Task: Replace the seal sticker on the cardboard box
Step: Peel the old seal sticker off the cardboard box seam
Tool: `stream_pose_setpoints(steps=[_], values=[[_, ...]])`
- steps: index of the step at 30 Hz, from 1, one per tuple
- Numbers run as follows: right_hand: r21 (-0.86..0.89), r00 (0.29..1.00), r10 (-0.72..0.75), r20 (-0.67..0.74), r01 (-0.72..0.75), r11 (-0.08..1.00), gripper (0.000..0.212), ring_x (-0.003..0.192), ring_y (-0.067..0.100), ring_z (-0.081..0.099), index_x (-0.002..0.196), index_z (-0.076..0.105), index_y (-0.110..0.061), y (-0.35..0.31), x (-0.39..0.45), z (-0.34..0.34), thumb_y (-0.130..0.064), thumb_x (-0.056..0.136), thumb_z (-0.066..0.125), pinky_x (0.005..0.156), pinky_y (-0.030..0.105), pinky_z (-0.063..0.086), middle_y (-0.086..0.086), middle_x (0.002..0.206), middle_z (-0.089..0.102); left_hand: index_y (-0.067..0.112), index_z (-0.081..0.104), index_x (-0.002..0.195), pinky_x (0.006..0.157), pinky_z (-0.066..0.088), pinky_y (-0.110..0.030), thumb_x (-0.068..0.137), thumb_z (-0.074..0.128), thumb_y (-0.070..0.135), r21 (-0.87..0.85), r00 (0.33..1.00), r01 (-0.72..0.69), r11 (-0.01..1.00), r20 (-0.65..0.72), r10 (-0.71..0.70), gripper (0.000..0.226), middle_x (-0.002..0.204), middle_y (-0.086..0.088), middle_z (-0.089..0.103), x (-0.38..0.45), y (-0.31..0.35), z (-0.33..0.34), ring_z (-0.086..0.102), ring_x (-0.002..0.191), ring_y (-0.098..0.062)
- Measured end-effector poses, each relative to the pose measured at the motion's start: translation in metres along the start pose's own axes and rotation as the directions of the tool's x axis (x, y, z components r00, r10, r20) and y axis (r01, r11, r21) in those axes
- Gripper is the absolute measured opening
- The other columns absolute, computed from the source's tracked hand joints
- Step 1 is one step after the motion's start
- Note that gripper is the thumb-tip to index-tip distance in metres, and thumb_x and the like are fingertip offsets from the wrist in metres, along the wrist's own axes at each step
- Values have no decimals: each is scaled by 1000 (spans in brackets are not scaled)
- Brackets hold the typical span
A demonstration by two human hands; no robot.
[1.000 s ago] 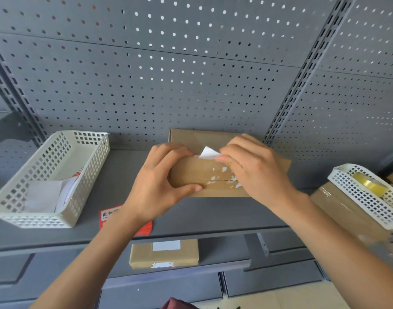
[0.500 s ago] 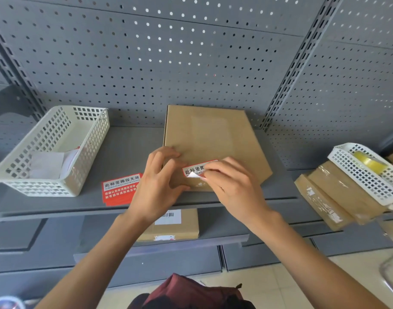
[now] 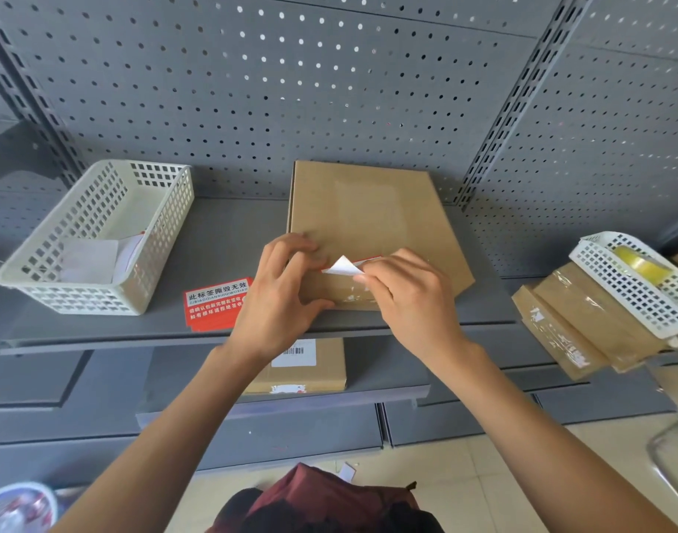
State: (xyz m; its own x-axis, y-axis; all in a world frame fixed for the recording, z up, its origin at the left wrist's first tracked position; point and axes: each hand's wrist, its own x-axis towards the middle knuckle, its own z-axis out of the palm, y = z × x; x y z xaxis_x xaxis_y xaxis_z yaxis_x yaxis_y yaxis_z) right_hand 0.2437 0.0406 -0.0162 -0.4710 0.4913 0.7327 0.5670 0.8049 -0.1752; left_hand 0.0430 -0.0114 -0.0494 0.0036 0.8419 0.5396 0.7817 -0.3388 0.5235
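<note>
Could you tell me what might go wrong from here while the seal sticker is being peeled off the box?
1. The right hand pinches only the curled white corner of the seal sticker; it may tear and leave more residue on the box's front face.
2. The cardboard box sits at the shelf edge; if the left hand slips, it could slide off.

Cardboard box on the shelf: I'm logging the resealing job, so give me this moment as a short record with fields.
box: cardboard box lies flat on the grey shelf
seal sticker: seal sticker at the box's near edge, white underside curled up
left hand: left hand grips the box's near left corner
right hand: right hand pinches the sticker
spare stickers: red sticker stack on the shelf, left of the box
baskets: white basket at left; second basket at right
</note>
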Motion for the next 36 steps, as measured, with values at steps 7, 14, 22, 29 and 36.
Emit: stream_pose_setpoints(steps=[7,14,22,29,36], values=[[-5,992,91,82,-91,996,24,59,23,48,72,67,-10,4,11,-5,-22,92,71,44,37,45,-2,58,59,8,58,117,99,44,-30,62,94,13,5,1000,2,1000,-6,-2,65,132,-12,53,-1,1,-1,47,129,-32],[80,969,195,151,-209,975,24,59,18,42,74,69,-9,2,17,-11,-27,90,72,49,41,43,-3,58,50,6,58,120,97,42,-27,63,94,14,5,1000,25,1000,-7,-25,67,134,-11,51,-2,1,-1,46,129,-29],[140,932,284,225,-319,937,22,54,18,44,74,69,-12,1,21,-16,-24,91,72,51,37,41,-4,56,52,7,51,133,105,32,-20,66,93,17,-10,996,81,997,-20,-82,81,140,-13,49,-3,4,-3,42,131,-26],[181,878,381,289,-441,879,25,51,14,38,71,67,-10,0,23,-19,-20,93,73,53,30,32,-1,52,48,9,50,136,105,39,-30,67,93,19,11,997,77,997,-11,-77,82,142,-12,49,-3,5,-4,44,132,-28],[299,802,485,348,-585,754,25,56,7,37,70,66,-12,1,28,-22,-19,93,73,52,19,28,13,61,54,11,51,134,105,36,-28,68,92,20,15,998,65,998,-7,-65,79,141,-12,49,-4,3,-4,42,132,-27]])
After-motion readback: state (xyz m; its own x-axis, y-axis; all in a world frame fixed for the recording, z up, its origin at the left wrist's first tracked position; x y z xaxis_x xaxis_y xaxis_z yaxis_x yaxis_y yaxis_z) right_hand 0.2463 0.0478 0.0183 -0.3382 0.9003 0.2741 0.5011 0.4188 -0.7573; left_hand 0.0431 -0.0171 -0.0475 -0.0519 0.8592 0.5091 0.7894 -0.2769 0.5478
